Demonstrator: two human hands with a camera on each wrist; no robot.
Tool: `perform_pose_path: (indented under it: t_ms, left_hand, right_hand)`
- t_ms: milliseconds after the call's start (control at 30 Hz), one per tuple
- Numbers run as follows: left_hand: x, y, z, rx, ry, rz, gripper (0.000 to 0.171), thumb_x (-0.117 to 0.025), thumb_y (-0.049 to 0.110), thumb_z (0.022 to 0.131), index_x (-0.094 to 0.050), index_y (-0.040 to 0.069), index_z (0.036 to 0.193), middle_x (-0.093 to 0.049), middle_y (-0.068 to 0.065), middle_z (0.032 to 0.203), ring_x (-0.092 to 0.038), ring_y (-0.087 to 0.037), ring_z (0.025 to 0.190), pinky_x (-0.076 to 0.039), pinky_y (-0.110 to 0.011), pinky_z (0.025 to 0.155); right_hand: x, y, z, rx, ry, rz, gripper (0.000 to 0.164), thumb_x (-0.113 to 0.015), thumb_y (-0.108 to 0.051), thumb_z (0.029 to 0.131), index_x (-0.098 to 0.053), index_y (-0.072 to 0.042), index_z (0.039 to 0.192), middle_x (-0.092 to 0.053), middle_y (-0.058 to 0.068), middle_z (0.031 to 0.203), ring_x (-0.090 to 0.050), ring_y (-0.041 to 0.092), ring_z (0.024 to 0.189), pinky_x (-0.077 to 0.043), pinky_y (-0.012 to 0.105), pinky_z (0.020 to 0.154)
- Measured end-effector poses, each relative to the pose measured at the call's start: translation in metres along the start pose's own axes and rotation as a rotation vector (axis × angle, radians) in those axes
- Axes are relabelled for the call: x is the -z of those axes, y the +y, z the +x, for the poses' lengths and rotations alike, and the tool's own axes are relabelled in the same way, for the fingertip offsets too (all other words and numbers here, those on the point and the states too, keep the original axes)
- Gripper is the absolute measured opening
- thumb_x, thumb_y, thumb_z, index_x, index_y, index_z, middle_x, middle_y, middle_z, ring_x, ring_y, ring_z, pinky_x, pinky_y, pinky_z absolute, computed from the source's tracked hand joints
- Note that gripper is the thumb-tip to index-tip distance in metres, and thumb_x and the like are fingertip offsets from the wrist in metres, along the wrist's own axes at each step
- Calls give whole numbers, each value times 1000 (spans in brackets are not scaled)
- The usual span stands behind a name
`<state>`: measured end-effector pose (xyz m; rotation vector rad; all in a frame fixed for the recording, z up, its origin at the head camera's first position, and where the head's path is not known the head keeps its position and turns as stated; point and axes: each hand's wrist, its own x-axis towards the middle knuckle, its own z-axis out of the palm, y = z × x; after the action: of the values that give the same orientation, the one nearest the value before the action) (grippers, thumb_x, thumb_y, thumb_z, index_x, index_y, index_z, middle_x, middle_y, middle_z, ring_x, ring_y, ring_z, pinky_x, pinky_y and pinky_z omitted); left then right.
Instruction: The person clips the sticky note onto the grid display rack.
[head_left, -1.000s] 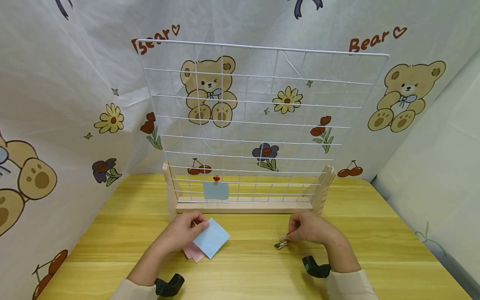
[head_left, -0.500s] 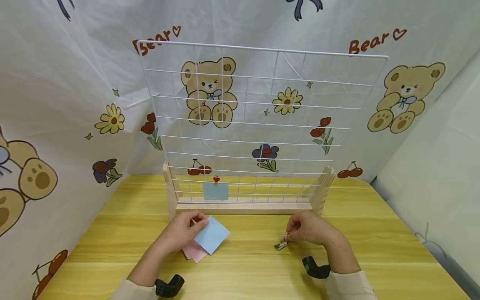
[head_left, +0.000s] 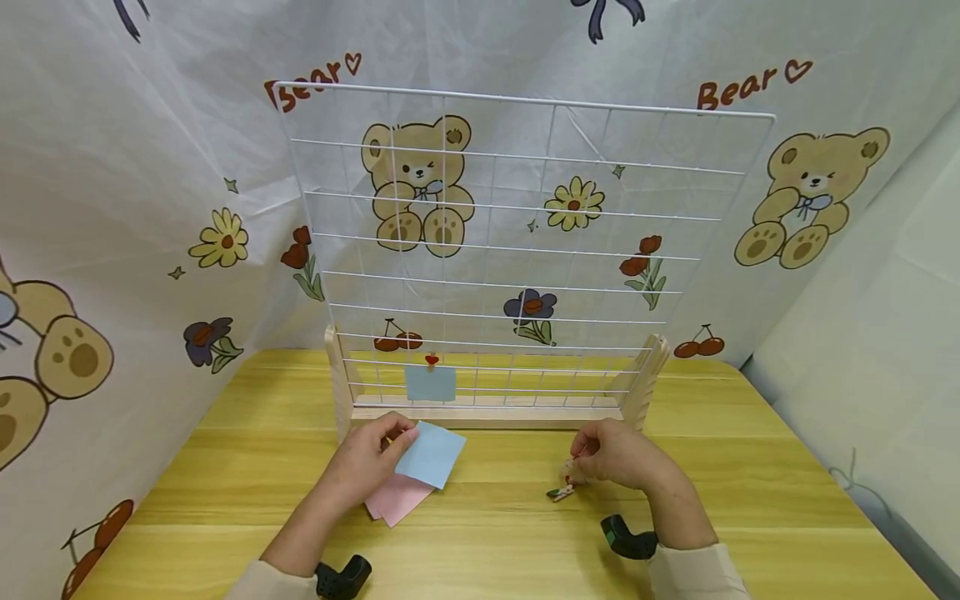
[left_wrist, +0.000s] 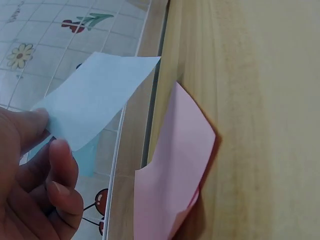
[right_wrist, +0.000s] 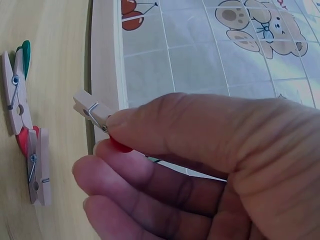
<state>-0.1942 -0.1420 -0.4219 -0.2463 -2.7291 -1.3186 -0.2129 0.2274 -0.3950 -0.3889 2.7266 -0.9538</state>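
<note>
My left hand pinches a blue paper sheet by its edge between thumb and finger. In the left wrist view that blue sheet is raised above the pink paper, which lies on the table. My right hand pinches a small wooden clothespin with a red piece at its finger end. Two more clothespins lie on the table beside that hand: one with a green piece, another with a red piece. On the wire grid, a heart clip holds another blue sheet.
A white wire grid stands upright in a wooden base behind both hands. The wooden table spreads in front of it. A white cloth printed with bears and flowers hangs behind.
My left hand has lifted the blue sheet up and slightly away, baring more of the pink paper. My right hand has drawn a clothespin slightly up and left from the others.
</note>
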Motion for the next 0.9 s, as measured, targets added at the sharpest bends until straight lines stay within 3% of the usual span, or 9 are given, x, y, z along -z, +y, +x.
perform_pose_path:
  t_ms: [133, 333, 567, 767, 900]
  left_hand:
    - [-1, 0, 0, -8, 17, -16, 6, -65, 18, 101, -71, 19, 102, -72, 2, 93, -55, -11, 69, -48, -23, 59]
    - [-3, 1, -1, 35, -4, -99, 8, -63, 19, 102, -70, 17, 106, -72, -5, 97, -57, -13, 63, -53, -26, 52]
    - [-6, 2, -1, 24, -11, -117, 10, -63, 16, 102, -69, 13, 110, -69, 0, 85, -58, -17, 56, -48, -25, 52]
    - [-9, 4, 1, 30, 3, -142, 8, -63, 14, 102, -67, 12, 109, -67, 1, 85, -66, -21, 68, -49, -24, 57]
    - [-11, 5, 1, 32, 19, -177, 9, -63, 12, 101, -65, 10, 110, -68, -1, 88, -67, -16, 72, -52, -23, 62]
  right_hand:
    - [1, -1, 0, 10, 16, 5, 10, -77, -4, 84, -69, -5, 90, -64, 1, 79, -54, 14, 70, -45, 27, 59]
    - [1, -1, -1, 22, 28, -13, 8, -76, -3, 85, -69, -5, 89, -63, 1, 78, -54, 14, 71, -45, 27, 59]
    - [0, -3, 0, 2, 49, -44, 8, -77, -5, 86, -69, -7, 89, -63, 0, 79, -54, 14, 71, -46, 27, 60]
    - [2, -6, -1, 1, 56, -55, 9, -77, -5, 86, -69, -7, 89, -63, 0, 79, -55, 14, 72, -46, 27, 61]
    - [2, -6, -1, 8, 55, -56, 9, -77, -5, 86, -69, -7, 89, -63, 0, 78, -54, 14, 71, -46, 27, 60]
